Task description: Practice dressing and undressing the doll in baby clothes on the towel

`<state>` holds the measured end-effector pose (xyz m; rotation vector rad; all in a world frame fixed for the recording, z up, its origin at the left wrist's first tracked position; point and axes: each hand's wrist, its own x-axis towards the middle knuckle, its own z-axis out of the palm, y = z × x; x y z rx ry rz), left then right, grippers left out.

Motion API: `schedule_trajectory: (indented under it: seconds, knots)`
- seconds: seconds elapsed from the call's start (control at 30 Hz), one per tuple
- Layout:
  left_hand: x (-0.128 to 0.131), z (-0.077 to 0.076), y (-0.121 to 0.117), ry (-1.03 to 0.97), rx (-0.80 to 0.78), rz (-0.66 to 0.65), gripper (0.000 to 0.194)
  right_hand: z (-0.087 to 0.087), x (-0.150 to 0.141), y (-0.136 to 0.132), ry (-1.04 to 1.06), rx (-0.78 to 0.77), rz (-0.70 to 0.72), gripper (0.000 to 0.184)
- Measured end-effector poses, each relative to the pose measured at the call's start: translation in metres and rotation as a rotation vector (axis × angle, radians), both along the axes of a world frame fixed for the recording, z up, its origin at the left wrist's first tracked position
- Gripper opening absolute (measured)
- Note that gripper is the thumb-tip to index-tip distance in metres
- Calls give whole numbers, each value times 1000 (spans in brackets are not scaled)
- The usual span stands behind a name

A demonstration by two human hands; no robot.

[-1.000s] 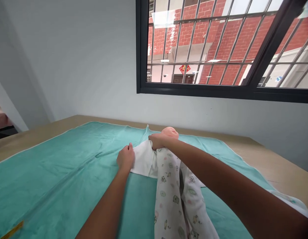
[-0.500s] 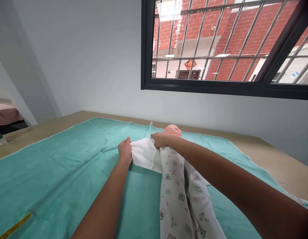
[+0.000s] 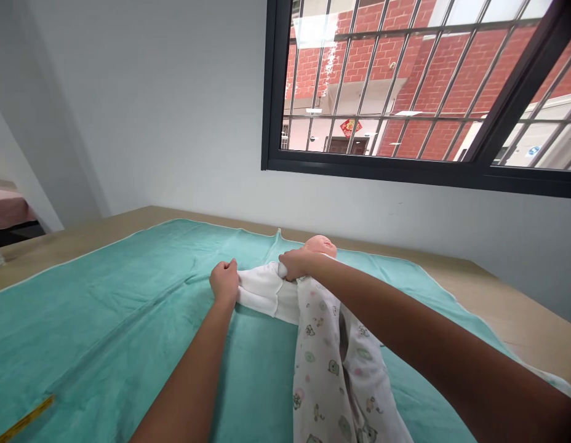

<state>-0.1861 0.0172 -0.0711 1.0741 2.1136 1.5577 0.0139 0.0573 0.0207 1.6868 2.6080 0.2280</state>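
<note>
A baby doll lies on its back on a teal blanket (image 3: pixel 258 357), its pink head (image 3: pixel 320 245) toward the wall. Its white clothes (image 3: pixel 319 357) are printed with small animals and leaves, and the two legs stretch toward me. From the doll's left-hand side in view a plain white sleeve (image 3: pixel 260 288) sticks out sideways. My left hand (image 3: pixel 224 281) is closed round the sleeve's far end and holds it taut. My right hand (image 3: pixel 295 263) is closed on the sleeve's upper edge close to the shoulder, just below the head. My right forearm hides much of the doll's chest.
The blanket covers most of a light wooden table (image 3: pixel 442 277). A yellow strip (image 3: pixel 24 420) lies at the lower left. Behind the table stand a grey wall (image 3: pixel 184 123) and a dark-framed, barred window (image 3: pixel 368 166). A pink-covered piece of furniture (image 3: pixel 8 208) shows at far left.
My left hand has moved slightly left and outward, drawing the sleeve end with it. My right hand keeps its place near the shoulder. The view has tilted slightly.
</note>
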Motion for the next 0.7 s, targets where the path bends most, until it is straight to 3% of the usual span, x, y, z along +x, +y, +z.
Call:
schedule_trajectory:
  seconds: [0.1,0.3,0.5,0.7]
  knots:
    - [6,3,0,50,-36,-52,29,0,-21,-8,-235,-298,162,34]
    - [28,6,2,413,-296,-348,40,-5,-22,-8,-230,-247,278,30]
    - [23,5,3,392,-232,-371,34,-4,-19,-10,-233,-221,285,29]
    - [12,0,5,358,-215,-337,36,13,-5,-10,-204,-200,248,40]
